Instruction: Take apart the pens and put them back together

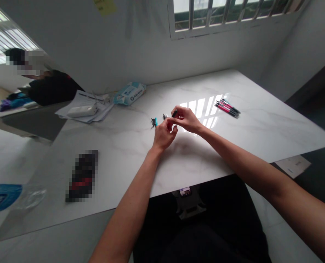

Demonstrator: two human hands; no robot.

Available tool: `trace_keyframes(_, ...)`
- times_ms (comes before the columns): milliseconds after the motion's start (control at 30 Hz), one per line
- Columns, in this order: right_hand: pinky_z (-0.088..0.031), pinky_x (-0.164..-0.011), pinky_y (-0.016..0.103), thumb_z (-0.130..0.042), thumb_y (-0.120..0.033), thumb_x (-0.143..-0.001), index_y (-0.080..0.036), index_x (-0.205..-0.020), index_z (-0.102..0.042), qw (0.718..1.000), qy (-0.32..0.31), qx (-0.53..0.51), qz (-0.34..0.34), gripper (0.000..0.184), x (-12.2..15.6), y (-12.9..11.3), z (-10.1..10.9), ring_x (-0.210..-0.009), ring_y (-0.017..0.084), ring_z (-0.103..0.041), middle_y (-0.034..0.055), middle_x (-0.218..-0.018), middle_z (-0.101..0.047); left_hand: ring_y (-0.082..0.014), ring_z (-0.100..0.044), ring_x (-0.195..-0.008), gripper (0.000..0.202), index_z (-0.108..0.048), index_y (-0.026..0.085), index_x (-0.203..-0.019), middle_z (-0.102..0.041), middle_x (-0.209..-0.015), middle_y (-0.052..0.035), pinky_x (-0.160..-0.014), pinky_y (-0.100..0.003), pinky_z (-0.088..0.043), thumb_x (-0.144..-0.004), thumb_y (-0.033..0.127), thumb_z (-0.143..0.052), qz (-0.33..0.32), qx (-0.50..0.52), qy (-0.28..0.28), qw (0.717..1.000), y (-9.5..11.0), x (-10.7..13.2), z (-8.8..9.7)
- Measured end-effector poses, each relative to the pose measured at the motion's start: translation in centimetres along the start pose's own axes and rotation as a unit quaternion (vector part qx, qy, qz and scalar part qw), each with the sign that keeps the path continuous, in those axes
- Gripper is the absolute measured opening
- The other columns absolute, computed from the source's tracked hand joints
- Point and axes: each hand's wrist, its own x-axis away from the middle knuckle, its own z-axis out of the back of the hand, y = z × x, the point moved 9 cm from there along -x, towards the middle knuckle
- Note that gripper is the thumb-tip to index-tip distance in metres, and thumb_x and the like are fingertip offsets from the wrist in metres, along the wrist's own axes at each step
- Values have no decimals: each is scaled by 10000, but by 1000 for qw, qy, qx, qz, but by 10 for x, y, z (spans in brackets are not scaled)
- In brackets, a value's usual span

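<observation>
My right hand (pixel 185 118) pinches a short black pen part (pixel 174 113) between thumb and fingers above the middle of the table. Close against it is my left hand (pixel 165 134), its fingers curled in; whatever they grip is hidden behind the knuckles. Just beyond the left hand lie a teal pen piece (pixel 156 121) and small black pen parts (pixel 152 122). Another dark piece (pixel 164 116) shows behind the fingers. Farther right rests a bunch of pens (pixel 227 108), several in number, with red, black and teal barrels.
The white marbled table (pixel 118 153) carries a blue pack of wipes (pixel 131 93), papers (pixel 85 106) with a white box-shaped object (pixel 82 111), and a blurred dark item (pixel 82 176). A plastic bottle (pixel 16 197) lies at left. Another person (pixel 52 86) sits beyond the partition.
</observation>
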Motion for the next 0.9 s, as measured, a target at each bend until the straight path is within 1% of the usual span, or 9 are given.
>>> trace_keyframes(67,-481,-672,281,-877,-598,-778,-204,-850,-661,1000,-2,-22,-2,454,0,0,-1,-743,153,-584,-1,-772,-654,-149,-461,-610,73,-620,217,-879,-516,-668,31,-651,-301,-409,-814,214,-651,8,19,-4,1000,-2,-1,-2)
trace_keyframes(167,-532,-718,290,-842,-519,-824,-193,-946,-738,999,-10,-54,-1,363,0,-2,-4,-834,178,-670,34,-893,-729,-141,-436,-603,94,-620,217,-872,-468,-662,42,-618,-300,-394,-781,205,-637,26,63,-12,998,-7,-3,-5)
trace_keyframes(267,-571,-774,304,-843,-453,-820,-191,-1011,-766,998,-10,-67,0,334,0,-3,-4,-853,182,-697,39,-931,-751,-131,-403,-597,83,-578,224,-809,-435,-655,49,-591,-301,-362,-757,210,-642,42,92,-21,995,-10,-4,-8)
trace_keyframes(400,-606,-847,331,-883,-423,-780,-199,-1124,-751,994,-15,-105,-5,431,0,-2,-3,-887,193,-719,44,-969,-766,-116,-360,-588,185,-472,232,-725,-387,-649,54,-568,-297,-329,-740,221,-656,56,138,-30,988,-11,-5,-11)
trace_keyframes(467,-619,-878,351,-878,-424,-788,-213,-1195,-734,992,-24,-123,-10,480,0,-2,-4,-944,211,-735,57,-1025,-775,-110,-334,-586,242,-416,236,-703,-353,-649,55,-558,-294,-310,-728,222,-656,69,164,-38,983,-13,-6,-12)
trace_keyframes(533,-625,-901,365,-874,-435,-793,-222,-1219,-727,993,-27,-118,-12,499,0,-3,-5,-987,223,-739,67,-1066,-778,-109,-314,-591,272,-385,237,-692,-329,-650,56,-559,-295,-296,-711,216,-655,80,178,-43,980,-14,-6,-13)
trace_keyframes(667,-627,-882,354,-897,-446,-768,-213,-1163,-740,996,-11,-88,-9,485,0,-4,-2,-940,213,-731,55,-1005,-767,-109,-292,-603,307,-365,236,-692,-304,-655,57,-565,-296,-285,-703,217,-671,90,201,-55,974,-17,-5,-17)
trace_keyframes(800,-621,-913,362,-871,-435,-802,-221,-1252,-720,994,-23,-109,-7,520,0,-5,-2,-991,222,-731,61,-1044,-774,-96,-280,-587,403,-302,243,-700,-288,-657,63,-546,-287,-273,-719,237,-705,103,252,-72,959,-20,-2,-23)
trace_keyframes(900,-614,-917,354,-878,-442,-801,-215,-1239,-721,995,-12,-98,0,518,-1,-5,1,-960,206,-722,47,-1010,-768,-86,-290,-582,441,-299,241,-702,-282,-661,68,-532,-267,-275,-701,247,-740,125,290,-79,946,-21,1,-27)
